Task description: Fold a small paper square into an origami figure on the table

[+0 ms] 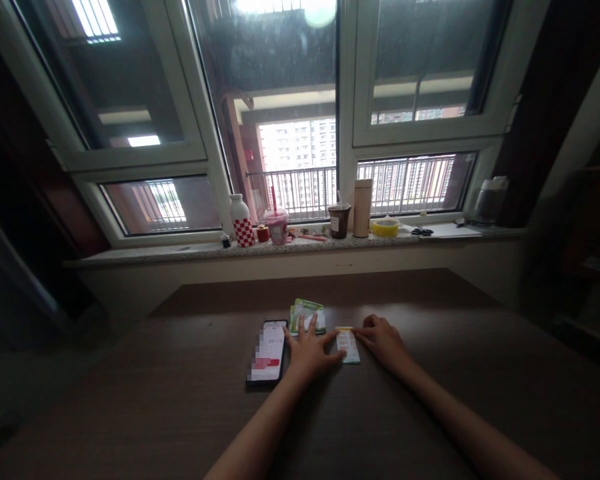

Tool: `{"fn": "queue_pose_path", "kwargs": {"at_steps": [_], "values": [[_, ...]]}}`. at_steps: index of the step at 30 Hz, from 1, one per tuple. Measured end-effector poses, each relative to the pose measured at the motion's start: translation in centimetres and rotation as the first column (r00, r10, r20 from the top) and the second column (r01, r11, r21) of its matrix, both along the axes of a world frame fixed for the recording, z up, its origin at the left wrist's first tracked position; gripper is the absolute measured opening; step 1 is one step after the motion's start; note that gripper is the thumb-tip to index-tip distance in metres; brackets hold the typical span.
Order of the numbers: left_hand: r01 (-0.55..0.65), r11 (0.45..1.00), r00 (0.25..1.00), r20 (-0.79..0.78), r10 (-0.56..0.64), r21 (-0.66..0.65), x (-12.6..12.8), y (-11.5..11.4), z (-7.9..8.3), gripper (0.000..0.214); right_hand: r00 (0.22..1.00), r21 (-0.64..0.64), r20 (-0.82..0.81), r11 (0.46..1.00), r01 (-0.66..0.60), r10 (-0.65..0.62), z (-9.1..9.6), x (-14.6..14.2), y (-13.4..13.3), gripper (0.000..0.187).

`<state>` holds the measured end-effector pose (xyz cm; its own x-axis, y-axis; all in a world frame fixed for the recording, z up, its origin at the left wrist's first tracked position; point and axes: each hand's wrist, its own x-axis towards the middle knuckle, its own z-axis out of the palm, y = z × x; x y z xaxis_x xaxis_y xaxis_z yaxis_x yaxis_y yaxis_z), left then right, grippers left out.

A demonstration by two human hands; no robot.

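Observation:
A small printed packet [349,347], white and pale green with a yellow strip along its top, lies flat on the dark brown table [190,427]. My left hand [309,351] rests with fingers spread; its thumb and index finger touch the packet's left side. Curled fingers of my right hand [384,340] pinch the packet's upper right corner. Under the tips of my left middle and ring fingers is a small stack of green-and-white packets [307,308]. A phone [270,353] with a lit screen lies just left of that hand.
Along the windowsill [200,248] stand a red-checked white bottle [241,221], a pink cup with a straw [277,227], a dark drink cup [339,221], a tan flask [363,208], yellow tape [385,229], scissors [422,232] and a clear jug [490,200].

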<state>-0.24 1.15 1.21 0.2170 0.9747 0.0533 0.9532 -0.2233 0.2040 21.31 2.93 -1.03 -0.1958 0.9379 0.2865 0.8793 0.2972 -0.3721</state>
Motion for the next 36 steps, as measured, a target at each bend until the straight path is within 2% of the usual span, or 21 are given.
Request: {"fn": "queue_pose_path", "kwargs": {"at_steps": [10, 15, 19, 30, 36], "values": [[-0.004, 1.0, 1.0, -0.006, 0.003, -0.015, 0.0, -0.1, 0.2, 0.063, 0.992, 0.026, 0.092, 0.996, 0.082, -0.084, -0.3, -0.6, -0.2, 0.033], [-0.007, 1.0, 1.0, -0.008, 0.007, -0.015, 0.2, -0.3, 0.5, 0.062, 0.999, 0.033, 0.0, 0.998, 0.046, -0.046, -0.7, -0.2, 0.1, 0.034], [-0.013, 0.999, 0.999, -0.03, 0.013, -0.031, 0.2, -0.5, 0.8, 0.063, 0.992, 0.047, -0.115, 0.998, -0.051, 0.056, -0.8, 0.2, 0.3, 0.032], [-0.003, 1.0, 1.0, -0.013, 0.003, -0.018, 0.3, -0.3, 0.4, 0.064, 0.996, -0.013, -0.093, 1.0, -0.02, 0.019, -0.5, -0.1, 0.4, 0.025], [-0.003, 1.0, 1.0, 0.003, 0.003, -0.006, 0.2, -0.3, 0.4, 0.062, 0.991, -0.079, -0.121, 0.995, -0.067, 0.057, -0.4, 0.4, 0.8, 0.026]]}}
